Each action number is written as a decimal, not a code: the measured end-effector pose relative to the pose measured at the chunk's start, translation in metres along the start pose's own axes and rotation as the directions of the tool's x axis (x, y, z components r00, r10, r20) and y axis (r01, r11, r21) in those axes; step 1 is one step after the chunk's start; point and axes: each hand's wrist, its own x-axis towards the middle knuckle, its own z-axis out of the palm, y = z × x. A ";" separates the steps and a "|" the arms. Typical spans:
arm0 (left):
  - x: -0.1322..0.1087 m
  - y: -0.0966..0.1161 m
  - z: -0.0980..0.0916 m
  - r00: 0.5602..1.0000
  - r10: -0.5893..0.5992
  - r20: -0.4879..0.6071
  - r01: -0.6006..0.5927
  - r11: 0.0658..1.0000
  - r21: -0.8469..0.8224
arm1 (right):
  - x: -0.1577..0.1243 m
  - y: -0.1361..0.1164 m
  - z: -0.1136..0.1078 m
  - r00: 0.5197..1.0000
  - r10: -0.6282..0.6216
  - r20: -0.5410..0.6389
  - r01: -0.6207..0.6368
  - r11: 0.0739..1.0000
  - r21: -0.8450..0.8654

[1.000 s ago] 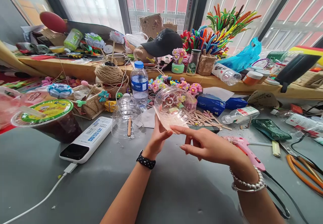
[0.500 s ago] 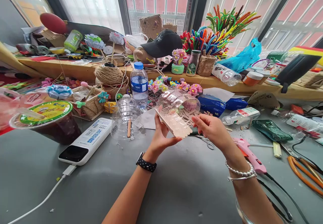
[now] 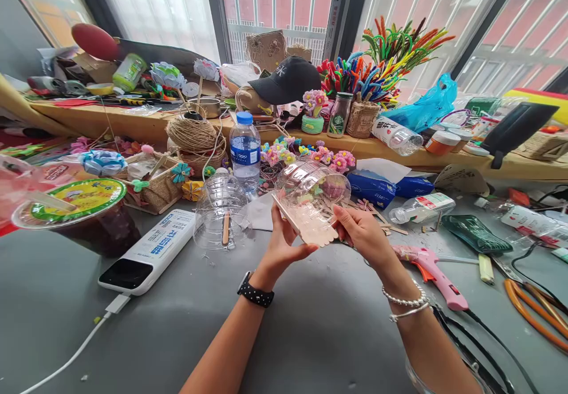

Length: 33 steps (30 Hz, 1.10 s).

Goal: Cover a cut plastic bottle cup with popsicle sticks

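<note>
My left hand (image 3: 286, 241) grips a panel of wooden craft sticks (image 3: 317, 228) by its left and lower edges, tilted above the table. A cut clear plastic bottle piece (image 3: 313, 181) lies on its side at the panel's far end; whether it is joined to the panel I cannot tell. At the panel's right edge is my right hand (image 3: 357, 225), its thumb and fingers pinched together. What is in that pinch, if anything, is hidden. Loose craft sticks (image 3: 379, 216) lie behind my right hand. To the left stands another cut clear bottle (image 3: 222, 204) with one stick showing at it.
A pink glue gun (image 3: 437, 275) with its cord lies at right, near orange-handled scissors (image 3: 532, 317). At left are a lidded drink cup (image 3: 84, 222) and a white power bank (image 3: 148, 252) with a cable. A water bottle (image 3: 245, 154) stands behind. A cluttered wooden ledge (image 3: 275, 128) runs along the window.
My right hand has moved left and slightly down, up to the panel's right edge. My left hand still grips the panel in nearly the same place.
</note>
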 end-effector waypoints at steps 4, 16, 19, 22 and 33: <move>0.000 -0.001 0.000 1.000 -0.013 0.015 0.014 0.999 -0.028 | 0.000 -0.001 -0.001 1.000 0.018 0.021 -0.018 1.000 0.012; 0.003 -0.006 0.009 0.964 -0.190 -0.184 0.169 0.978 -0.123 | -0.001 0.009 0.011 0.931 -0.263 -0.252 0.121 0.876 -0.468; 0.003 -0.012 0.004 0.912 -0.271 -0.310 0.263 0.962 -0.067 | -0.001 0.011 0.017 0.934 -0.289 -0.207 0.148 0.846 -0.512; 0.004 -0.015 0.000 0.873 -0.296 -0.388 0.308 0.951 -0.032 | -0.001 0.011 0.019 0.955 -0.268 -0.129 0.171 0.850 -0.498; 0.003 -0.014 -0.001 0.832 -0.271 -0.485 0.283 0.958 -0.050 | 0.001 0.010 0.028 0.999 -0.035 0.009 0.036 0.959 -0.282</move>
